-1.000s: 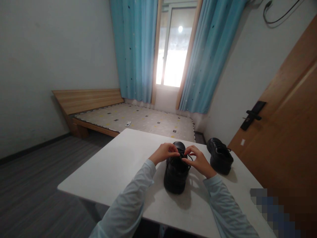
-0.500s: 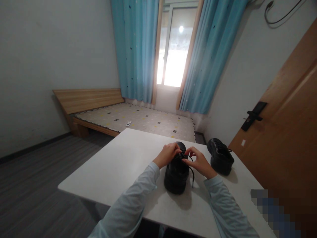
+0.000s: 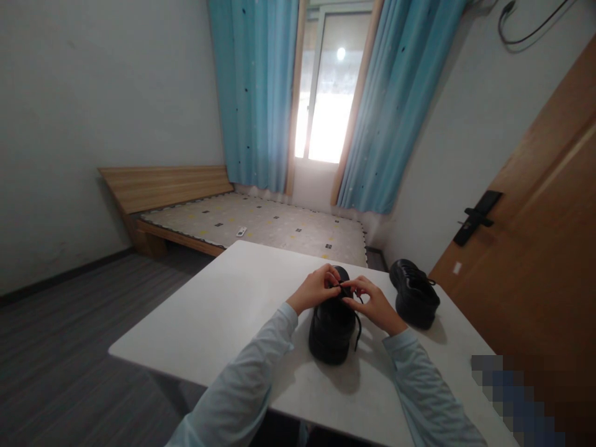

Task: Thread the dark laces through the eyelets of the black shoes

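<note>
Pinching black shoelaces [image 3: 359, 321], left hand [image 3: 317, 287] and right hand [image 3: 375, 304] close together above a black shoe [image 3: 331, 335]; one lace end [image 3: 358, 344] now dangles, leaving the lacing apparently loose.

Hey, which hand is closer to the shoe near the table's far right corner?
Right. The right hand is just left of that shoe; the left hand is farther left, reaching in from the left of the other shoe.
</note>
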`<state>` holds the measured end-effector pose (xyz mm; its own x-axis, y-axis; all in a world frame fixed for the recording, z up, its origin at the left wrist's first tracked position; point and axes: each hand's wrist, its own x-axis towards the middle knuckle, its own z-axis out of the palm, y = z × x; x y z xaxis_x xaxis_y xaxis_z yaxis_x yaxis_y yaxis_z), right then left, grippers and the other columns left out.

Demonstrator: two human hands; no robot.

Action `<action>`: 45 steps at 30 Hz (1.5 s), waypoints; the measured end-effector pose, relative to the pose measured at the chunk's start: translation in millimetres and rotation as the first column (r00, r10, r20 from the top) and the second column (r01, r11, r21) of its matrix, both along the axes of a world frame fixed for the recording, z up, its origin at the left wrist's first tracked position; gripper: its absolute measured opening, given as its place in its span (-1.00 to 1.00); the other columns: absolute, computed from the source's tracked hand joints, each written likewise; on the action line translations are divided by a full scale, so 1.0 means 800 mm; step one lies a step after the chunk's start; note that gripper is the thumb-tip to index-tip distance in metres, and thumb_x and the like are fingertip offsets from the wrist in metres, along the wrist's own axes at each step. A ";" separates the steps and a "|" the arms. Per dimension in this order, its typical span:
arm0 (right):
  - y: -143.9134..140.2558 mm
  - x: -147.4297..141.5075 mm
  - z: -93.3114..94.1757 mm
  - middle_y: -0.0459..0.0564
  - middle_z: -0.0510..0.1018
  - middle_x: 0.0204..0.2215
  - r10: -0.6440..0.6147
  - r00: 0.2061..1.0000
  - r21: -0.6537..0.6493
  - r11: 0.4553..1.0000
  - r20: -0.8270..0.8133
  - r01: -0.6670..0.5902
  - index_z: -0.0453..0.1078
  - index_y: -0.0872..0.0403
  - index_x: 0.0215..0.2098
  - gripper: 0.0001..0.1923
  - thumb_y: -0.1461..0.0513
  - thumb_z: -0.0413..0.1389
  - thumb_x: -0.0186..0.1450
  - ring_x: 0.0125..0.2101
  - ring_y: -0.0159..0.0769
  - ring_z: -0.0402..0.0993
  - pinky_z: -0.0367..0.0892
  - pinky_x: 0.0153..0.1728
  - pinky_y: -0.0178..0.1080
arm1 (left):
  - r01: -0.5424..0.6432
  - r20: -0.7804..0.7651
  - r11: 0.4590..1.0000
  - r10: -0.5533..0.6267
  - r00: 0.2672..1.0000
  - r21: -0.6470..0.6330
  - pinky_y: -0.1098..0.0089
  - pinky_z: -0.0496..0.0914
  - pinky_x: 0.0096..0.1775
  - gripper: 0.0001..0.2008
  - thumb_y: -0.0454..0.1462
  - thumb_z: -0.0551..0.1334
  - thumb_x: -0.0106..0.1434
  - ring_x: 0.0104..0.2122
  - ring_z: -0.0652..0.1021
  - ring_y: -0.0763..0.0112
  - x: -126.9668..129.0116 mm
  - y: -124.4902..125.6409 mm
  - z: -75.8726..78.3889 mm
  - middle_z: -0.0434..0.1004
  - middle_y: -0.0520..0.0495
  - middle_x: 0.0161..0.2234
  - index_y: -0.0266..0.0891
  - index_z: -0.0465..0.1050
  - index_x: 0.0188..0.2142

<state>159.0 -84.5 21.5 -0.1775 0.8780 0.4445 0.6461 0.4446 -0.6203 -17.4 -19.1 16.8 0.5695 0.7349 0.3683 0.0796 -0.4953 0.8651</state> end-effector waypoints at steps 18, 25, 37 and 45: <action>0.001 0.010 -0.012 -0.06 0.40 -0.36 0.005 0.998 -0.064 0.998 -0.067 -0.009 0.44 0.02 -0.21 -0.71 0.13 0.20 0.10 -0.33 -0.31 0.37 0.34 -0.32 -0.21 | 0.205 0.324 0.937 -0.108 0.940 -0.283 0.48 0.28 -0.31 -0.76 -0.35 0.30 -0.04 -0.41 0.44 0.55 -0.011 0.003 0.011 0.36 0.09 -0.45 -0.28 0.23 -0.43; 0.001 0.008 -0.010 -0.06 0.40 -0.35 0.010 0.996 -0.073 0.997 -0.092 -0.016 0.43 0.03 -0.20 -0.71 0.13 0.20 0.10 -0.35 -0.32 0.37 0.33 -0.33 -0.22 | 0.087 0.293 0.973 -0.022 0.956 -0.212 0.50 0.33 -0.40 -0.84 -0.34 0.21 0.05 -0.50 0.47 0.56 -0.006 0.003 0.008 0.31 0.13 -0.52 -0.27 0.18 -0.45; 0.002 0.008 -0.009 -0.06 0.39 -0.35 0.011 0.996 -0.088 0.996 -0.087 -0.019 0.43 0.02 -0.19 -0.70 0.13 0.21 0.10 -0.34 -0.31 0.37 0.34 -0.30 -0.21 | -0.283 0.018 0.925 0.288 0.957 0.253 0.51 0.32 -0.39 -0.87 -0.44 0.19 0.00 -0.47 0.40 0.55 -0.020 0.010 0.015 0.47 0.05 -0.44 -0.25 0.43 -0.43; 0.002 0.007 -0.008 -0.06 0.39 -0.35 0.010 0.996 -0.095 0.995 -0.090 -0.019 0.43 0.02 -0.20 -0.70 0.13 0.21 0.10 -0.33 -0.29 0.36 0.34 -0.30 -0.19 | -0.322 -0.011 0.909 0.337 0.941 0.266 0.51 0.31 -0.39 -0.86 -0.37 0.22 0.02 -0.48 0.41 0.54 -0.021 0.013 0.010 0.47 0.04 -0.45 -0.23 0.50 -0.37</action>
<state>164.3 -83.3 15.5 -0.1538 0.9148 0.3736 0.5799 0.3897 -0.7155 -34.2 -8.5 24.5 0.3364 0.7685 0.5443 0.3209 -0.6370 0.7009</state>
